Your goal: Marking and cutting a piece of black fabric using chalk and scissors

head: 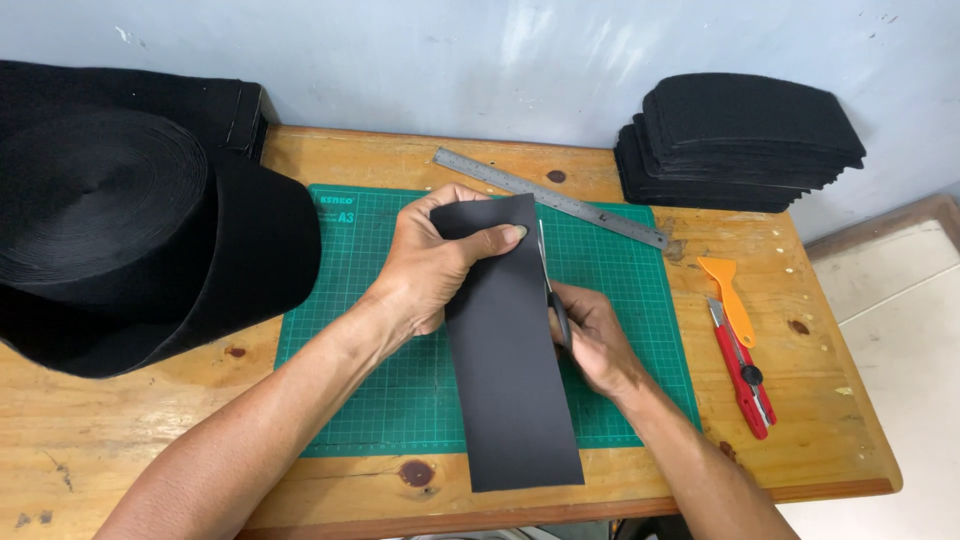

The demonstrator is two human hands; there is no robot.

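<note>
Gripping black strip (510,350) top, left hand (435,265) closed on it; right hand (590,335) at 3 o'clock clasps scissors (550,285) on mat (400,390).

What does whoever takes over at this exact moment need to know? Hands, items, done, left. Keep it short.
Left hand: grips the top end of the black strip, thumb on its face.
Right hand: holds scissors at the strip's right edge, blades pointing up along it.
Strip lies lengthwise over the green cutting mat, its lower end past the mat's front edge.
Unused: metal ruler, orange scraper, red utility knife.
Big black roll on the left; stack of cut black pieces at the back right.
Done: the cut looks started along the right edge. Left: how far it runs is hidden.
</note>
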